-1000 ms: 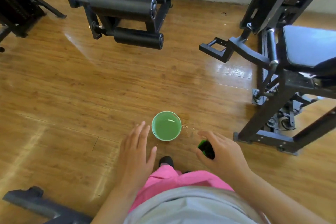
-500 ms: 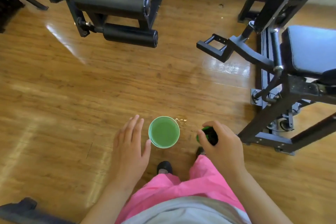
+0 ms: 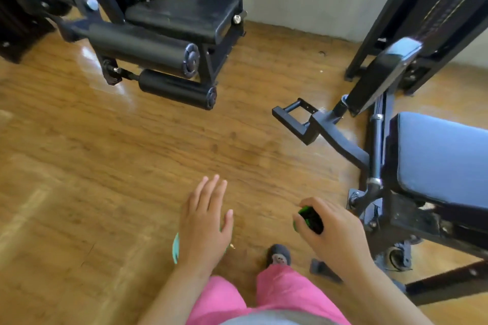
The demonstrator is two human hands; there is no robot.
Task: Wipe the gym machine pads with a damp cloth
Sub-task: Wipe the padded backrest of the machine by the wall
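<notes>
Green-black cloth (image 3: 310, 219) bunched in right hand (image 3: 335, 235), fingers curled tight round it, above wooden floor (image 3: 105, 166), near blue seat pad (image 3: 443, 158); left hand (image 3: 206, 229) flat, fingers straight, over green cup (image 3: 175, 248) (only its rim shows)

I see green-black cloth (image 3: 310, 219) bunched in right hand (image 3: 332, 232); black seat pad (image 3: 184, 13) ahead, roller pads (image 3: 142, 47) before it.

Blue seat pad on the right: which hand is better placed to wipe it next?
Right. The right hand grips the green-black cloth and sits nearest the blue seat pad; the left hand is open, empty and farther off, above the green cup.
</notes>
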